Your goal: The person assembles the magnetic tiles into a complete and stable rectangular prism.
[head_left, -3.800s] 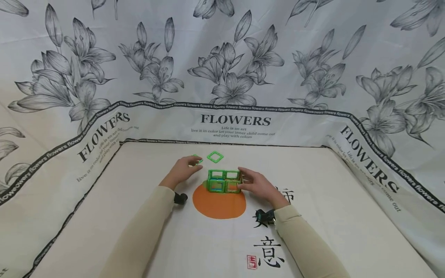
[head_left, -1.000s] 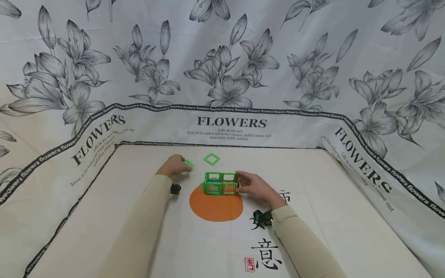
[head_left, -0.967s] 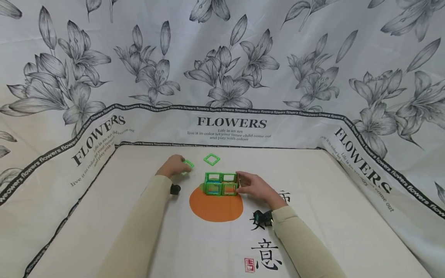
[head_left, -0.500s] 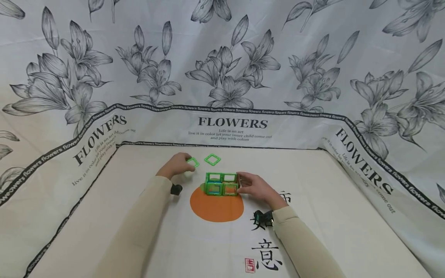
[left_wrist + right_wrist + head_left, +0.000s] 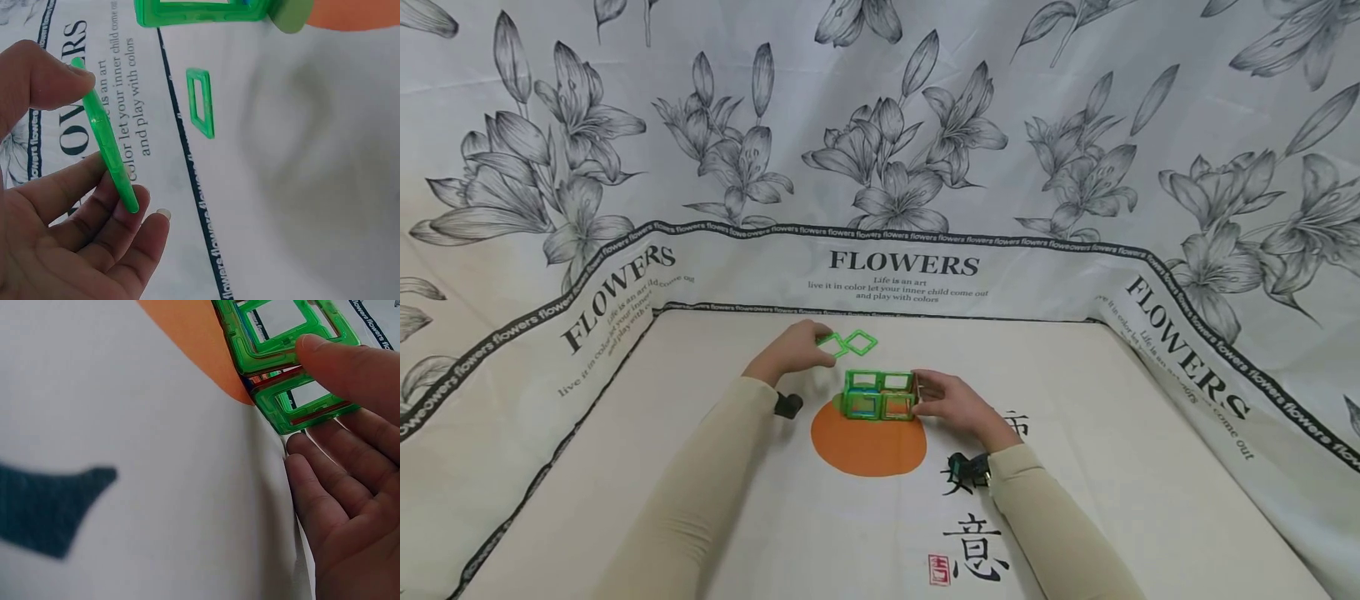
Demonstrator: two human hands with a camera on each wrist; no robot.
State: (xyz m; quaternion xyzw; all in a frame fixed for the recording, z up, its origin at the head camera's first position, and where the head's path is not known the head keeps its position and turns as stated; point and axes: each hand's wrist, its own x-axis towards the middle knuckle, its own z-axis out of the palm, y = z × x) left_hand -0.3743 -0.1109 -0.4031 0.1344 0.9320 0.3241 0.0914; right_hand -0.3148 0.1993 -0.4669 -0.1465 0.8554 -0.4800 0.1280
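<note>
My left hand [image 5: 792, 348] pinches a green square magnetic tile [image 5: 109, 144] between thumb and fingers; the left wrist view shows it edge-on and tilted. In the head view, this tile sits just left of a second green square tile [image 5: 209, 103], which lies on the table; whether they touch I cannot tell. A box-shaped build of magnetic tiles [image 5: 880, 395], green in front with blue and red edges behind, stands on the table. My right hand [image 5: 957, 405] grips its right end, thumb on the front and fingers at the side and behind.
The white tablecloth [image 5: 752, 517] carries a printed orange circle [image 5: 868, 446] and black characters [image 5: 976, 546]. Flower-print fabric [image 5: 895, 150] rises behind and at both sides. Dark wrist cameras [image 5: 788, 406] are worn on both wrists.
Over the last second my left hand moves right and slightly away from me, bringing its tile closer to the loose one. My right hand and the build stay in place.
</note>
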